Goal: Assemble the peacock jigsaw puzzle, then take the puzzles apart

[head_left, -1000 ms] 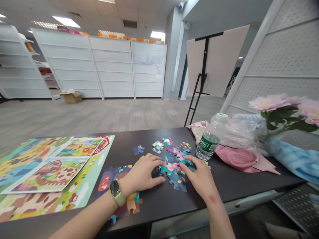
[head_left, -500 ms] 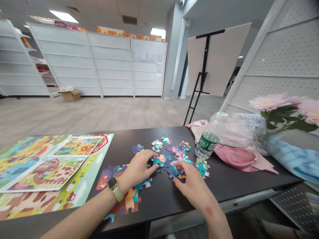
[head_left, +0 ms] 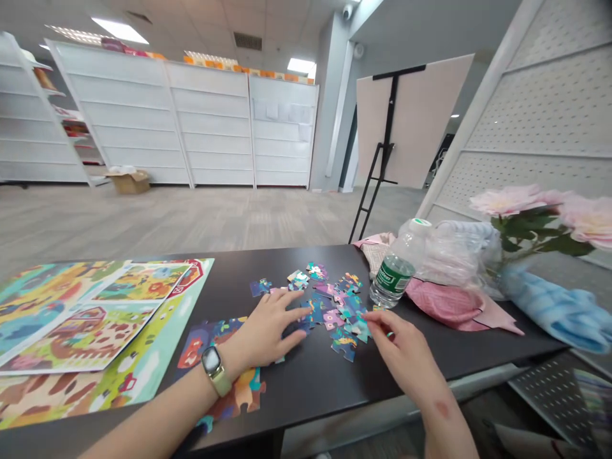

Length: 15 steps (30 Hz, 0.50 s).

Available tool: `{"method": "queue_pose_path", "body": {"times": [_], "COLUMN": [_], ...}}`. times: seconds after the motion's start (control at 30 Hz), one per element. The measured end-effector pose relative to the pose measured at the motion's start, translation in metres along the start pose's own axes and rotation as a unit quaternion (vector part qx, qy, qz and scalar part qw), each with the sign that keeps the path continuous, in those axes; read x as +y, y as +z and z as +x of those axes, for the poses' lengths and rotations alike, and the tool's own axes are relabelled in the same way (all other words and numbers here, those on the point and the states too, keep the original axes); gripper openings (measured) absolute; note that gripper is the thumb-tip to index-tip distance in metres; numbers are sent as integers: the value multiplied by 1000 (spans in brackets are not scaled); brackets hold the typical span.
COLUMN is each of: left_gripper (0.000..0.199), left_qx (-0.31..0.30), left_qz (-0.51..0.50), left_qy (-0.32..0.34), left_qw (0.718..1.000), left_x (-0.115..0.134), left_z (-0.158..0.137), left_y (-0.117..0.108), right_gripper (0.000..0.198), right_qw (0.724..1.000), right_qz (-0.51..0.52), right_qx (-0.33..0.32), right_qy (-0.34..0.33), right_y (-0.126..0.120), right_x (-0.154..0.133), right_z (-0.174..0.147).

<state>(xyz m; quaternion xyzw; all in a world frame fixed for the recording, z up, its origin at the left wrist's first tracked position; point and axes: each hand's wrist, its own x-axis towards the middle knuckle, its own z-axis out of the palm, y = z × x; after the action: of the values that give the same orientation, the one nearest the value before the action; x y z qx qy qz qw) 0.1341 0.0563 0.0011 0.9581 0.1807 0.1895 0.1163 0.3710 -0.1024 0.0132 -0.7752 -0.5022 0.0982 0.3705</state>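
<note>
My left hand (head_left: pixel 275 325), wearing a watch with a pale green band, lies over the puzzle pieces with its fingers spread. It partly hides pieces beneath it. The thumb and forefinger of my right hand (head_left: pixel 394 338) are pinched at the edge of a teal puzzle piece (head_left: pixel 359 328), on the right side of the loose pieces. A dark blue piece (head_left: pixel 344 343) lies in front of that. Several other loose pieces (head_left: pixel 316 271) are scattered behind. Under my left forearm is a joined puzzle section (head_left: pixel 248 389) with an orange animal.
A colourful poster (head_left: pixel 157 357) with a smaller picture sheet (head_left: pixel 95 344) covers the table's left. At the right stand a water bottle (head_left: pixel 394 274), a pink cloth (head_left: pixel 454 306), a plastic-wrapped bundle (head_left: pixel 449 255) and pink flowers (head_left: pixel 516 201). An easel (head_left: pixel 382 159) stands behind the table.
My right hand has moved to the right, to the edge of the loose pieces. My left hand has spread its fingers and shifted slightly left. The view has shifted a little.
</note>
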Motion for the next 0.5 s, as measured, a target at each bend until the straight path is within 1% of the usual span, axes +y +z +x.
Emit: {"method": "queue_pose_path", "body": {"times": [0.07, 0.13, 0.2, 0.3, 0.43, 0.5], "left_gripper": [34, 28, 22, 17, 20, 22], "left_qx": [-27, -32, -26, -20, -6, 13], "left_qz": [-15, -43, -80, -128, -160, -171], "left_qy": [7, 3, -1, -1, 11, 13], "left_qw": [999, 999, 996, 992, 987, 985], "left_x": [5, 4, 1, -3, -2, -1], "left_z": [-1, -1, 0, 1, 1, 1], "left_y": [1, 3, 5, 7, 8, 7], "right_gripper": [28, 27, 30, 24, 22, 21], "right_qw": [997, 992, 990, 988, 983, 979], "right_qz": [-24, -45, -56, -59, -32, -13], "right_qx": [-75, -115, -127, -142, -179, -199], "right_qy": [5, 8, 5, 0, -24, -38], "right_y": [-1, 3, 8, 11, 8, 5], "right_x": [-6, -10, -14, -20, -31, -32], "right_z": [-8, -13, -16, -19, -27, -29]}}
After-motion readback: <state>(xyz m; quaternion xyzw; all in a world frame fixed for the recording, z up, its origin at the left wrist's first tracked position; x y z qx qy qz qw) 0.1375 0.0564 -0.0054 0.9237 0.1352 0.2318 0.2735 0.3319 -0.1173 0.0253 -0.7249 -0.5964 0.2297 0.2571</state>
